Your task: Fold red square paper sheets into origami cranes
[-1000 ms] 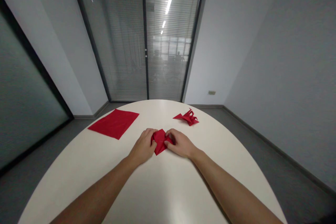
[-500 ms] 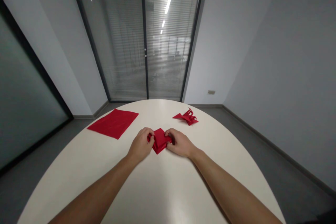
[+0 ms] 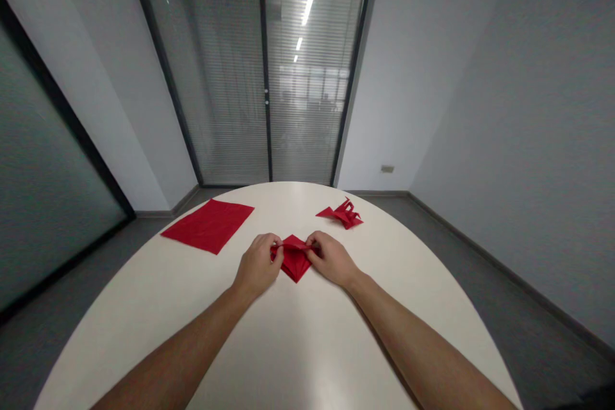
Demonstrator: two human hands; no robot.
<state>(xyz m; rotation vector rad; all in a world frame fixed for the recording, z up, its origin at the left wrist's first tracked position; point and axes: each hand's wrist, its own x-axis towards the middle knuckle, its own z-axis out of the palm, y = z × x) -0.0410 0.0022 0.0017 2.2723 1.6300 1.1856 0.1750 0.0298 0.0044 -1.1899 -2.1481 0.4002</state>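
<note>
Between my hands, over the middle of the white table (image 3: 269, 339), is a small folded red paper (image 3: 296, 264), diamond-shaped with one point toward me. My left hand (image 3: 258, 262) pinches its left corner between thumb and fingers. On the other side, my right hand (image 3: 331, 259) grips the right corner, the thumb on the near face. A raised fold runs across the paper from hand to hand. My fingertips hide both side corners.
At the far left of the table lies a flat red sheet of paper (image 3: 209, 226). Several folded red paper figures, or one with several points (image 3: 343, 213), rest at the far right. Beyond the table's far edge stand glass panels with blinds (image 3: 230, 109).
The paper's upper layer has lifted and its near face has opened into a wider diamond. My right thumb has moved up along the right corner. The left hand has barely moved.
</note>
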